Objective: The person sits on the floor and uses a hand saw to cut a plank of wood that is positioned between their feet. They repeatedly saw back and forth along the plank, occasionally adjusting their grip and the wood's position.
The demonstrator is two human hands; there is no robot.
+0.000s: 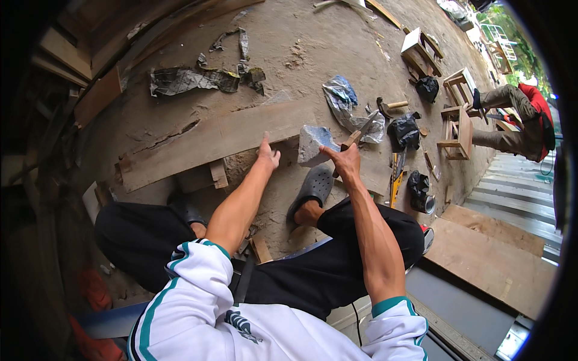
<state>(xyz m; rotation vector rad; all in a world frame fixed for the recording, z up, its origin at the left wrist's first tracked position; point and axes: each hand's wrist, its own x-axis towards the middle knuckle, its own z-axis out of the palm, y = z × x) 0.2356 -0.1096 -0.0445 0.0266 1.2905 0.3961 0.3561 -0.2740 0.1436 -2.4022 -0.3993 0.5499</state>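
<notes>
A long wooden plank (223,144) lies across in front of me, propped on a small wood block (218,173). My left hand (268,153) rests at its near edge, fingers partly stretched and holding nothing. My right hand (345,160) is closed around a wooden-handled tool (352,140) with a grey blade-like part pointing up and right; its exact kind is hard to make out. Beside its thumb, at the plank's right end, sits a grey, rough-sided block (313,145) with a bluish top. Whether the thumb touches that block is unclear.
Torn sheets (198,81) lie beyond the plank. Rightward are a hammer (391,105), black plastic bags (404,131), a yellow-handled saw (396,186) and a tape roll (428,204). Several wooden stools (456,133) stand farther right, near another person (512,114). Boards (490,259) lie at lower right.
</notes>
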